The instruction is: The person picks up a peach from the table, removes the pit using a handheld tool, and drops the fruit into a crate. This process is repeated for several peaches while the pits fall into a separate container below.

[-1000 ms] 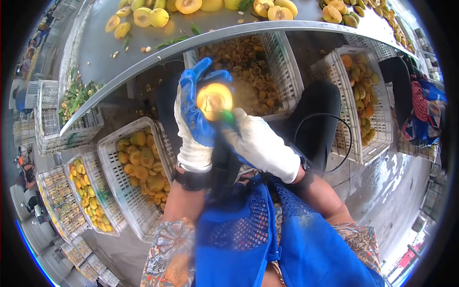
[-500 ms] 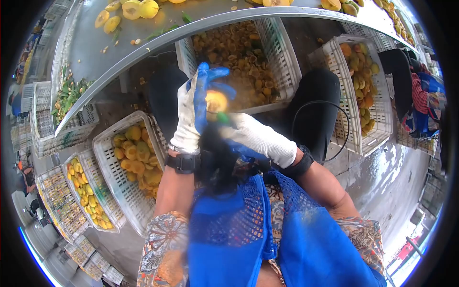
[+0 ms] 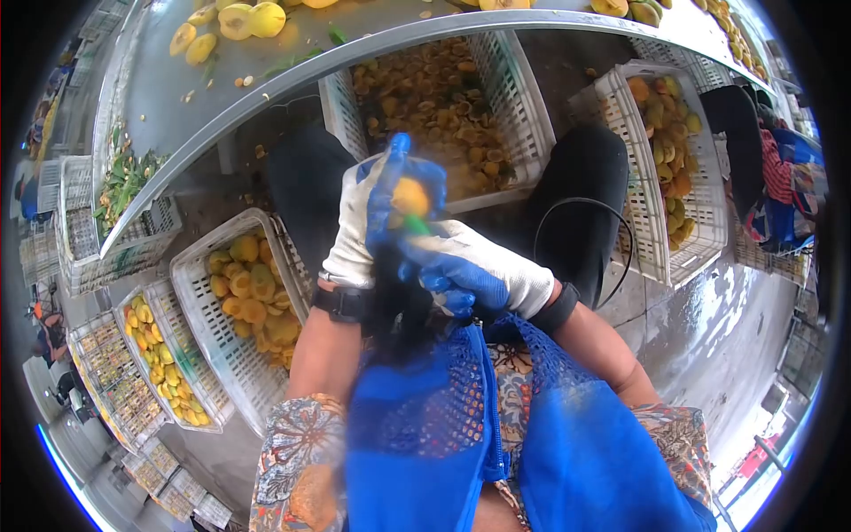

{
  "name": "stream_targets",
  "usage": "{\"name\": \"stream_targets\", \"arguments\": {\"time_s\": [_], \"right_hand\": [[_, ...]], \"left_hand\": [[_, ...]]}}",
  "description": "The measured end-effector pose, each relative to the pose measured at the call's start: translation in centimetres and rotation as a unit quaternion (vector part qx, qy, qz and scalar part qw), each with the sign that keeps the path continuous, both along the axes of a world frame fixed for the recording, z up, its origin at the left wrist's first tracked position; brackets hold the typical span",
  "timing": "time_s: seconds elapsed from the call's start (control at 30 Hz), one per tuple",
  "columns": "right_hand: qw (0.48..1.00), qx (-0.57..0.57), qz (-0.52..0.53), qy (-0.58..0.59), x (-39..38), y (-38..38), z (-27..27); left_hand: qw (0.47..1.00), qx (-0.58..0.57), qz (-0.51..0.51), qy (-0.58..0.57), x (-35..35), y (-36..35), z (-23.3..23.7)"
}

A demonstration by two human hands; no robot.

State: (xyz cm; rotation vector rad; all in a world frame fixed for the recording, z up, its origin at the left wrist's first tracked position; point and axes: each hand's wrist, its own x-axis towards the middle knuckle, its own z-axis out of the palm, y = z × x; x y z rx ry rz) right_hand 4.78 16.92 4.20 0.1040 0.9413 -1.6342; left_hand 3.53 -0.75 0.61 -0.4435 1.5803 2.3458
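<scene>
My left hand (image 3: pixel 377 204), in a white glove with blue coating, is closed around a small yellow peach (image 3: pixel 410 197), thumb raised. Against the peach's lower side is the green part of a small hand tool (image 3: pixel 415 227); its working end cannot be made out. My right hand (image 3: pixel 474 270), gloved the same way, has its fingers curled around that tool just below and to the right of the left hand. A blurred dark shape (image 3: pixel 399 306) hides part of the space beneath both hands.
Beyond my hands, a crate (image 3: pixel 532 106) of orange-brown fruit pieces stands under a metal table (image 3: pixel 292 75) bearing cut fruit. Crates of yellow fruit flank me, one left (image 3: pixel 204 301) and one right (image 3: pixel 625 168). A black cable (image 3: pixel 631 239) loops by my right knee.
My left fingers have curled further around the peach, and its pale cut face has turned from view. The right hand has rolled, showing more of its blue curled fingers.
</scene>
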Motion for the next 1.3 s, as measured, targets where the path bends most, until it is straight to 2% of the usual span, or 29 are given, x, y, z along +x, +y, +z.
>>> {"name": "stream_targets", "arguments": {"time_s": [0.03,0.13,0.23,0.3,0.33,0.4,0.43,0.53,0.57,0.7,0.8,0.93,1.0,1.07,1.1,1.2,1.3], "right_hand": [[1.000,-0.023,-0.001,-0.009,-0.1,0.1,0.1],[0.999,-0.043,-0.014,-0.019,0.0,0.2,-0.2],[1.000,-0.023,0.016,-0.007,-0.7,0.5,-0.4],[0.997,0.007,0.037,0.061,-0.7,0.4,-0.7],[0.994,0.022,0.047,0.094,-0.6,0.4,-1.0],[0.995,-0.029,0.059,-0.076,-0.9,1.0,-1.5],[0.984,-0.053,0.065,-0.158,-1.0,1.2,-1.7],[0.930,-0.208,-0.009,-0.305,-0.1,1.1,-3.2],[0.911,-0.257,-0.015,-0.323,0.0,0.8,-3.6],[0.899,-0.263,-0.046,-0.347,-0.2,0.2,-3.8],[0.877,-0.295,-0.063,-0.374,-0.3,-0.1,-4.0],[0.830,-0.366,-0.084,-0.414,0.2,-0.7,-4.8],[0.809,-0.395,-0.104,-0.424,0.3,-0.6,-4.7],[0.816,-0.389,-0.119,-0.411,0.0,-0.4,-4.8],[0.820,-0.386,-0.124,-0.404,-0.3,-0.3,-4.7],[0.828,-0.394,-0.111,-0.383,-0.8,-0.4,-4.5],[0.824,-0.403,-0.116,-0.380,-1.1,-0.4,-4.4]], "left_hand": [[0.999,-0.029,-0.017,0.037,0.0,0.2,0.2],[0.998,0.013,-0.031,0.048,-0.3,0.1,-0.2],[0.997,-0.030,-0.018,0.065,-0.3,0.0,-0.7],[0.998,-0.051,-0.007,0.042,-0.1,0.1,-0.5],[0.997,-0.065,-0.038,0.035,-0.2,0.1,-0.1],[0.991,-0.090,-0.102,0.022,-0.4,0.1,0.6],[0.992,-0.080,-0.099,0.020,-0.5,0.1,0.5],[0.997,-0.045,-0.068,0.018,-0.4,0.4,0.4],[0.999,-0.029,-0.027,0.016,-0.2,0.8,0.4],[0.996,-0.057,0.072,-0.005,-0.9,1.7,-0.3],[0.988,-0.061,0.140,0.033,-1.1,2.7,-0.7],[0.973,0.105,0.204,-0.007,-1.2,3.8,-1.3],[0.968,0.173,0.183,-0.005,-1.7,3.8,-2.1],[0.955,0.236,0.181,0.009,-2.4,3.9,-2.0],[0.958,0.236,0.160,0.017,-2.6,3.5,-2.2],[0.968,0.173,0.182,0.028,-3.0,3.7,-1.5],[0.969,0.171,0.178,0.029,-3.5,3.8,-1.2]]}}
